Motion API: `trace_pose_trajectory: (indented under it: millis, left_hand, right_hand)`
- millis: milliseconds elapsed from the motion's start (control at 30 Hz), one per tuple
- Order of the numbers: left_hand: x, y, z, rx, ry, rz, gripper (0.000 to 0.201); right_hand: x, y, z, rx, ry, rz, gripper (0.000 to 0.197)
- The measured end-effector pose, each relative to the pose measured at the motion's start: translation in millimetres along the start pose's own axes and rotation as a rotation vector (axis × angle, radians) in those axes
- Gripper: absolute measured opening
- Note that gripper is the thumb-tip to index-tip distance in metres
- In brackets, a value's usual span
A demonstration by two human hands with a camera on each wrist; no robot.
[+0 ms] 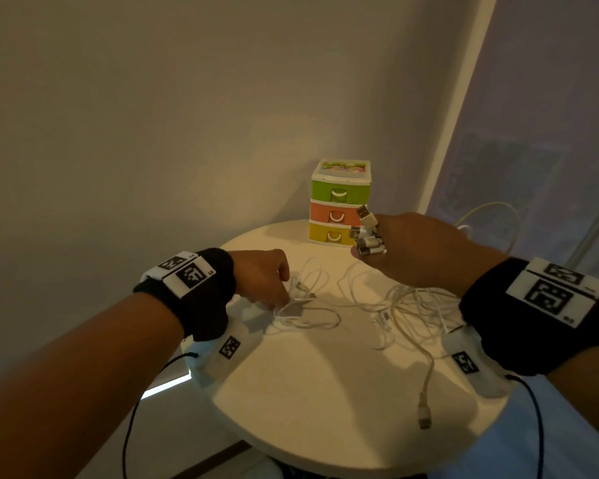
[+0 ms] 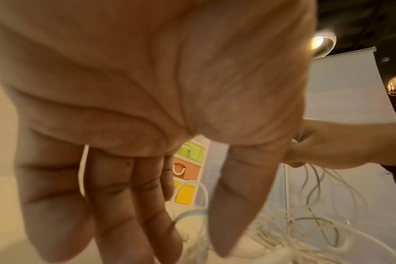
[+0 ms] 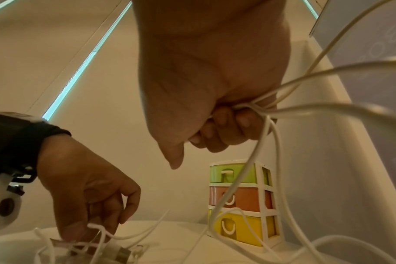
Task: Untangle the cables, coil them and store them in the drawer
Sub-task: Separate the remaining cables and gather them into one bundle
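Centre frame, round white table: your right hand fists gathered white cable plugs, keeping ends sorted; your left hand pinches tangled white cables at mid-left. Three-colour plastic drawer unit waits closed behind.

I see the small three-drawer plastic organiser at the far edge of the round white table; the tangled white cables lie before it, my left hand to its left, my right hand just right.
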State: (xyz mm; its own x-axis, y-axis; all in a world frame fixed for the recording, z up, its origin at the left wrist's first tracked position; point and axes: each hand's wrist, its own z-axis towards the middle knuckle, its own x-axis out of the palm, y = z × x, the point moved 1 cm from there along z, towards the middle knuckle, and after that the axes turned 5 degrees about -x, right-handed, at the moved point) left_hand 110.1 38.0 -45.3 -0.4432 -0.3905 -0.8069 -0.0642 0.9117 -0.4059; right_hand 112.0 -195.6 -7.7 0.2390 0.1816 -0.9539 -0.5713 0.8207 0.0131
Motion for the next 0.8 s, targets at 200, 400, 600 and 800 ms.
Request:
trace_pose_trajectory:
  millis: [200, 400, 600, 800]
  left_hand:
    - [4.9, -6.7, 5.7, -0.007, -0.191, 0.205, 0.062]
    - [-7.9, -7.6, -2.9, 0.005, -0.215, 0.016, 0.033]
    - [-35.2, -29.1, -25.4, 0.123, -0.532, -0.194, 0.016]
    - [-26.4, -47.2, -30.0, 0.224, -0.532, -0.552, 0.030]
  right_hand:
    - [1.1, -7.3, -3.5, -0.014, 0.048, -0.008, 0.036]
    - [-4.0, -9.6, -13.1, 0.021, 0.037, 0.007, 0.034]
    - [-4.4, -13.8, -7.9, -0.012, -0.010, 0.033, 0.034]
    - [-6.5, -11.0, 2.6, 0.009, -0.038, 0.057, 0.045]
